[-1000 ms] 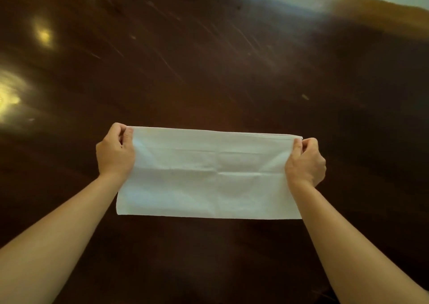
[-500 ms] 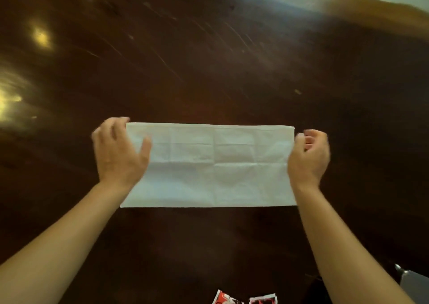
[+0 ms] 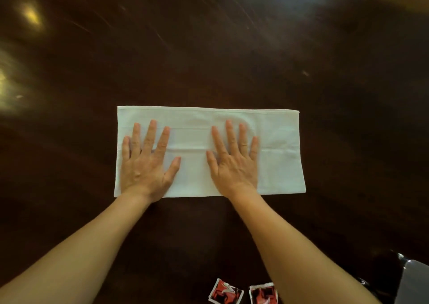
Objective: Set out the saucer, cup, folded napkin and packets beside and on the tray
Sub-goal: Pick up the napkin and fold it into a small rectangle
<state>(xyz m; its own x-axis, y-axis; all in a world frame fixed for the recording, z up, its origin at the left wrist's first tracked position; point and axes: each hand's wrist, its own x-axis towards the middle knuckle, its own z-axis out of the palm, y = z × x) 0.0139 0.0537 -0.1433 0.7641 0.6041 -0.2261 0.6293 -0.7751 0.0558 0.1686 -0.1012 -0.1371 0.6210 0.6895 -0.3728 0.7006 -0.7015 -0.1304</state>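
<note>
A white napkin (image 3: 278,155), folded into a long rectangle, lies flat on the dark wooden table (image 3: 209,48). My left hand (image 3: 146,162) rests palm down on its left part, fingers spread. My right hand (image 3: 234,162) presses flat on its middle, fingers spread too. Neither hand grips anything. Two red and white packets (image 3: 226,292) lie at the near edge of the view, between my forearms. A grey tray corner (image 3: 413,282) shows at the bottom right. No saucer or cup is in view.
The glossy table stretches far beyond the napkin, with bright light reflections at the left (image 3: 30,18). A lighter strip of the table's far edge shows at the top right.
Both hands let go of the napkin's far corners and now lie flat on it. The napkin has settled onto the table. The view tilted down, showing the packets and tray corner.
</note>
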